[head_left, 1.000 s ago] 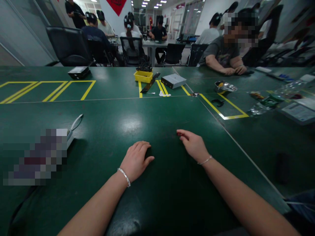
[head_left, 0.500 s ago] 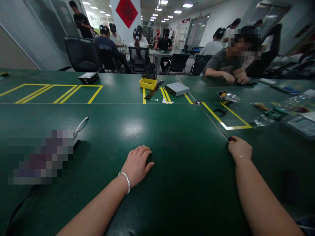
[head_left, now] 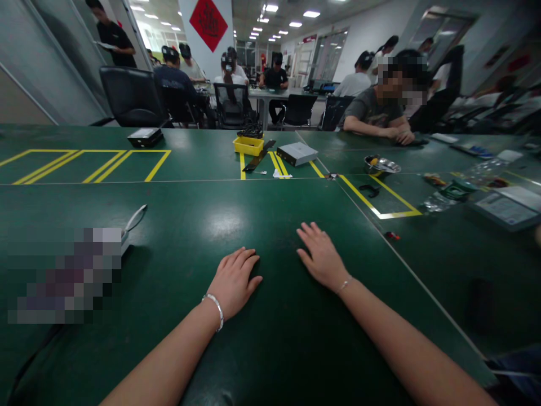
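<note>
My left hand lies palm down on the green table, fingers stretched out, holding nothing. To its right, my right hand is palm down at or just over the tabletop, with its fingers apart and nothing in them. A small red and black object, its kind too small to make out, lies beside the table seam to the right of my right hand. Beyond that sits a curved black piece inside a yellow tape outline.
A yellow tray with black cable, a grey metal box and a metal bowl stand farther back. A plastic bottle lies at right. A partly blurred-out object lies at left. A person sits across the table.
My right hand has let go of the small red and black object and moved left, opening over the table. My left hand stays in place. The view has shifted slightly.
</note>
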